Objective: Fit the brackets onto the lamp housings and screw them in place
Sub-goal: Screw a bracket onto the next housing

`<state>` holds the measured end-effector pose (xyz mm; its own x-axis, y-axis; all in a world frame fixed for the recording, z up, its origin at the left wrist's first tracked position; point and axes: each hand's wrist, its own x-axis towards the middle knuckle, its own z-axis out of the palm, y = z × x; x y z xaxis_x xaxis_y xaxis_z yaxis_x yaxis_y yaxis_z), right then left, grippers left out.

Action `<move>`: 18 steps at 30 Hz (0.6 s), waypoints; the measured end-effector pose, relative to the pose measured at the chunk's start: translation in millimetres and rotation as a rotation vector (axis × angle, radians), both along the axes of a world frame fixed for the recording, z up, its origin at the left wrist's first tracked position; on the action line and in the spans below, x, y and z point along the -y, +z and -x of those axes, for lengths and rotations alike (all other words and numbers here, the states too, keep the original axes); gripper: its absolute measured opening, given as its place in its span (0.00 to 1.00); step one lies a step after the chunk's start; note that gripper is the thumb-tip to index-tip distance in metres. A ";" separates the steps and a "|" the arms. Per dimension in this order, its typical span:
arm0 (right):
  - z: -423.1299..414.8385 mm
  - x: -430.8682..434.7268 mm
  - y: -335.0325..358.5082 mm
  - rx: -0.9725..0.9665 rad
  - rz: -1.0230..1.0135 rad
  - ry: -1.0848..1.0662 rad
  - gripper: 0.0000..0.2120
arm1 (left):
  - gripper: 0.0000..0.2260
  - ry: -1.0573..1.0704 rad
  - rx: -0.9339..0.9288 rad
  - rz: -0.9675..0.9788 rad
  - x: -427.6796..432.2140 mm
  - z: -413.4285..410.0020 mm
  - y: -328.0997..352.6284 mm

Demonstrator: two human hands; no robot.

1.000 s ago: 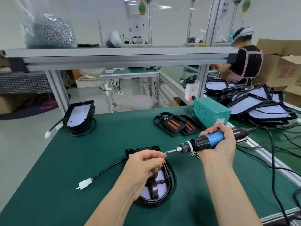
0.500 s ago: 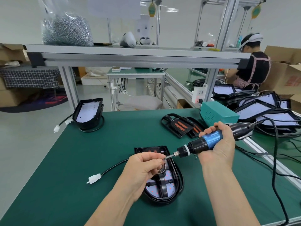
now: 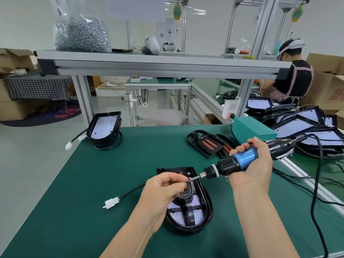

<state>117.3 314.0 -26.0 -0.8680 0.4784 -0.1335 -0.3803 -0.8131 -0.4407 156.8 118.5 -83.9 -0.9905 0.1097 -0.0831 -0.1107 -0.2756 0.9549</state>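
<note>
A black lamp housing [image 3: 202, 211] lies open side up on the green table [image 3: 93, 183], with a black bracket [image 3: 189, 207] set inside it. My left hand [image 3: 163, 192] hovers over the housing's upper half and pinches a small screw [image 3: 184, 182] between thumb and fingertips. My right hand [image 3: 251, 164] grips a blue and black electric screwdriver [image 3: 240, 161], held nearly level. Its bit tip touches the screw at my left fingertips. The housing's black cable ends in a white connector [image 3: 111, 203] to the left.
A second housing [image 3: 104, 129] stands at the table's far left. Loose brackets [image 3: 206, 144] and a teal power box [image 3: 251, 129] lie at the far right. More housings [image 3: 305, 127] pile beyond the right rail. A bag of screws [image 3: 81, 34] sits on the shelf. A person [image 3: 292, 79] works behind.
My head has tipped so the scene sits lower and nearer. The screwdriver bit has closed in on my left fingertips, where the screw now shows against the bit.
</note>
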 end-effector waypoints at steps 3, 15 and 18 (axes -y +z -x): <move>-0.6 4.0 -1.6 0.016 -0.015 0.004 0.05 | 0.09 -0.005 0.013 -0.023 -2.9 -1.0 -1.6; -1.7 1.7 -4.2 0.028 -0.020 0.012 0.05 | 0.09 0.016 0.036 -0.064 -6.1 -3.2 -2.2; -1.0 1.4 -6.1 0.028 -0.032 0.010 0.05 | 0.08 0.034 0.004 0.018 -6.6 -3.4 -4.0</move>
